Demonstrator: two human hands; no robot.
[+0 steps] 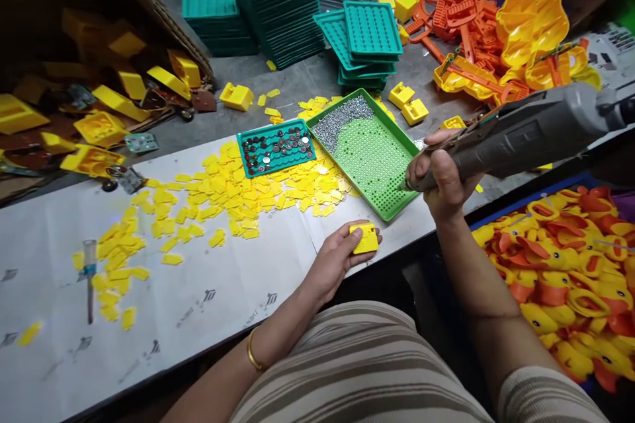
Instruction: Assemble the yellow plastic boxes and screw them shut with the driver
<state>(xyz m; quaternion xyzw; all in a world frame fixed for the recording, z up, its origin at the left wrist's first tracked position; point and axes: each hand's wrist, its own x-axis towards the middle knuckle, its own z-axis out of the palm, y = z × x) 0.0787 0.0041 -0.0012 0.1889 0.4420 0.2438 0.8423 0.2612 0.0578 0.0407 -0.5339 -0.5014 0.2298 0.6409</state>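
Observation:
My left hand (333, 256) is closed around a small yellow plastic case (365, 239) with tiny holes in its face, thumb on top, just above the table's front edge. In my right hand (449, 188) is a grey electric screwdriver (526, 135), its tip pointing down at the near right part of a green perforated tray (381, 208). Whether the tip touches the tray cannot be made out. Small silver screws (347, 120) are heaped at the tray's far end. Left of it, a teal tray (255, 170) holds small round dark and silver parts.
Flat yellow pieces (223, 188) are strewn over the white tabletop (208, 324). A screwdriver (90, 277) lies at left. Behind stand stacked teal trays (282, 13), orange parts (461, 13) and a carton (163, 20) of yellow cases. Yellow duck-shaped parts (560, 264) fill a bin at right.

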